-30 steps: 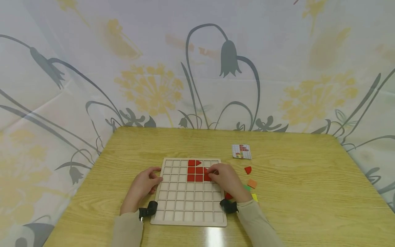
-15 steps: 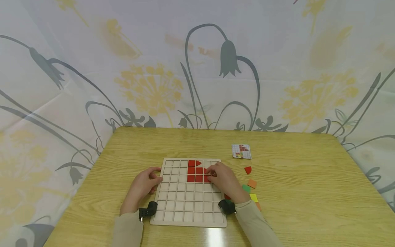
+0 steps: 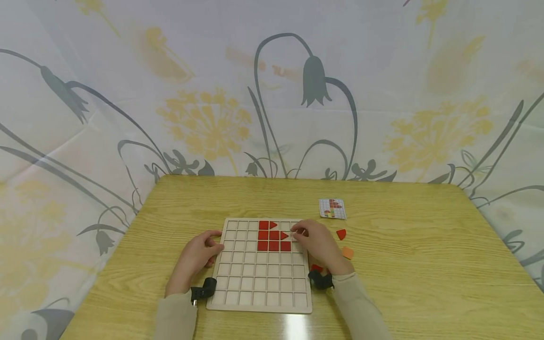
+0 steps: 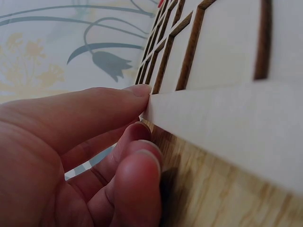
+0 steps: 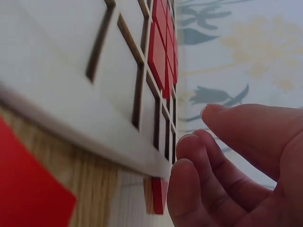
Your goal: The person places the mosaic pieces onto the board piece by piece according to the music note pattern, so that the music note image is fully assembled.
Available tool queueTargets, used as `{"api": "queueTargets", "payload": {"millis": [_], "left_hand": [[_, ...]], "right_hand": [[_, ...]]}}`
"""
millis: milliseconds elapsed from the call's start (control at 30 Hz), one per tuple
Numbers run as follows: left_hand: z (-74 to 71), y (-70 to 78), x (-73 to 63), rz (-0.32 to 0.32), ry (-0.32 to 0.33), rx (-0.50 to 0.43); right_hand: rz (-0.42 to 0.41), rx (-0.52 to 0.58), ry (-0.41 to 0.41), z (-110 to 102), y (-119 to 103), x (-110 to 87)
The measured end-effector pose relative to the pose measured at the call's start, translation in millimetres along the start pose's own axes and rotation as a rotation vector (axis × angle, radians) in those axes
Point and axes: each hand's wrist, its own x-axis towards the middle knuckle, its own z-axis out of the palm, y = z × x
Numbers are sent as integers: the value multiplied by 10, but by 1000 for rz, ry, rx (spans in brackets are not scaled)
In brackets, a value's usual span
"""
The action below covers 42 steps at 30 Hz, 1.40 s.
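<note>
A pale wooden grid board [image 3: 261, 283] lies flat on the table. Red squares [image 3: 274, 245] fill several of its upper cells, and red triangles [image 3: 284, 235] end the top two of these rows. My left hand [image 3: 197, 252] is at the board's left edge; in the left wrist view its thumb tip [image 4: 141, 90] touches the edge, the other fingers loosely bent beside it. Over the board's upper right edge, my right hand [image 3: 316, 241] hovers with thumb and fingertips apart. Nothing shows between them in the right wrist view.
Right of the board lie a red quarter-circle piece [image 3: 341, 234], an orange square [image 3: 347, 253] and another red piece [image 3: 316, 268], partly behind the right wrist. A small pattern card [image 3: 333, 208] with a coloured grid lies beyond. A flowered cloth [image 3: 272, 118] hangs behind the table.
The right hand has let go of the red square in the third row and drawn back to the right, uncovering it and the triangle above. The left hand stays put.
</note>
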Motion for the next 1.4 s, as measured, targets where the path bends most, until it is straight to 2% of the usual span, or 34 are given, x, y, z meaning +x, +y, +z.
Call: {"api": "queueTargets", "payload": {"millis": [167, 767, 933, 1133, 1400], "left_hand": [[5, -6, 6, -9, 4, 1], [-6, -16, 17, -10, -2, -1], [-7, -7, 19, -12, 0, 15], [-3, 4, 21, -15, 1, 52], [-3, 16, 18, -10, 3, 58]], "right_hand": [[7, -9, 19, -63, 67, 21], [52, -57, -23, -144, 260, 46], [61, -90, -46, -126, 260, 53], [78, -136, -33, -107, 218, 46], [92, -133, -22, -112, 235, 47]]}}
